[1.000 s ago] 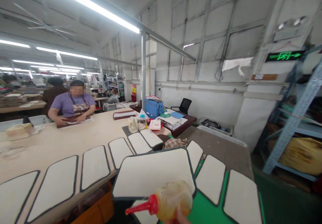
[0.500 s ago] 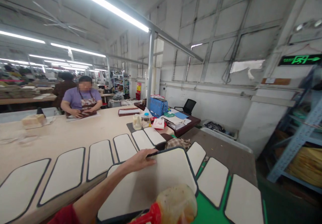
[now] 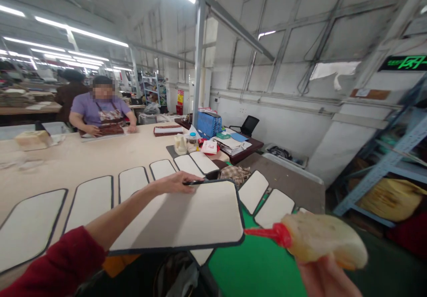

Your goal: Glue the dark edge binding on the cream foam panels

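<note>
My left hand (image 3: 175, 183) reaches out from a red sleeve and grips the far edge of a white panel with a dark border (image 3: 193, 217), holding it flat above the table edge. My right hand (image 3: 325, 277) shows only at the bottom right, closed round a squashed yellowish glue bottle (image 3: 323, 239). The bottle's red nozzle (image 3: 267, 233) points left, its tip almost at the panel's right edge.
Several more bordered white panels (image 3: 90, 201) lie in a row on the long beige table (image 3: 83, 161) and on the green surface (image 3: 267, 266). A seated person (image 3: 100, 112) works at the far end. A cluttered desk (image 3: 227, 148) and blue metal shelving (image 3: 393, 163) stand to the right.
My left hand came into view and took hold of the panel's far edge. The glue bottle moved from below the panel to its right, nozzle pointing at the edge.
</note>
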The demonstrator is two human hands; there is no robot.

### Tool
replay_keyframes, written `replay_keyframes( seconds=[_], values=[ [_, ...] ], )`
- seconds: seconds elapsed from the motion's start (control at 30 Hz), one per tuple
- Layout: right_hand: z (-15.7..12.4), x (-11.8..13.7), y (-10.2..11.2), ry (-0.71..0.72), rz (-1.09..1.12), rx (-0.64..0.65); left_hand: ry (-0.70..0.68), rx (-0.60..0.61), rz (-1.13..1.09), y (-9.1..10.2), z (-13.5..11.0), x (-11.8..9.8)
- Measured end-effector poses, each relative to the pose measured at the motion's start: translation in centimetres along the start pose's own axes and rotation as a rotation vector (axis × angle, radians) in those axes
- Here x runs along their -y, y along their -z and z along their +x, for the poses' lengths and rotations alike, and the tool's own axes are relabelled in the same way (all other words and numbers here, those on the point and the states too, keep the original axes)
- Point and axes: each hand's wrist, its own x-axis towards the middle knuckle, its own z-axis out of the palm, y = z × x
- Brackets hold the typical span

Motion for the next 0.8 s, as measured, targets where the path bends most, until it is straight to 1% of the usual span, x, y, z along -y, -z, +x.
replay_keyframes(
  seconds=[0.03,0.07,0.1,0.13,0.23,0.27,0.33,0.43,0.57,0.63,0.67,0.73,0.8],
  values=[
    [0.9,0.7,0.0,-0.030,0.017,-0.106,-0.005,0.047,-0.027,0.1,-0.4,-0.4],
    [1.6,1.2,0.0,-0.056,0.023,-0.170,-0.010,0.088,-0.045,0.2,-0.7,-0.8],
    [2.3,1.6,0.0,-0.069,0.021,-0.195,-0.012,0.123,-0.054,0.3,-1.0,-1.2],
    [2.9,1.8,-0.1,-0.071,0.007,-0.169,-0.012,0.149,-0.057,0.5,-1.3,-1.5],
    [4.2,2.0,0.1,-0.034,-0.072,0.054,-0.005,0.188,-0.037,0.8,-2.0,-2.4],
    [4.5,1.9,0.3,-0.033,-0.096,0.111,-0.003,0.192,-0.023,0.9,-2.1,-2.7],
    [4.9,1.8,0.5,-0.056,-0.131,0.185,0.000,0.202,0.004,1.0,-2.3,-3.0],
    [5.3,1.8,0.4,-0.085,-0.175,0.247,-0.003,0.225,0.025,1.1,-2.4,-3.3],
    [4.5,2.5,-1.0,-0.024,-0.183,0.266,0.006,0.232,0.030,1.3,-2.5,-3.5],
    [3.7,2.9,-1.9,-0.025,-0.160,0.210,0.020,0.237,0.020,1.4,-2.6,-3.6],
    [3.3,3.0,-2.1,-0.048,-0.158,0.177,0.025,0.238,0.015,1.4,-2.6,-3.6],
    [3.0,3.0,-1.8,-0.094,-0.170,0.124,0.029,0.235,0.015,1.5,-2.6,-3.6],
    [3.2,2.7,-0.7,-0.124,-0.188,0.106,0.030,0.227,0.024,1.6,-2.6,-3.5]
  ],
)
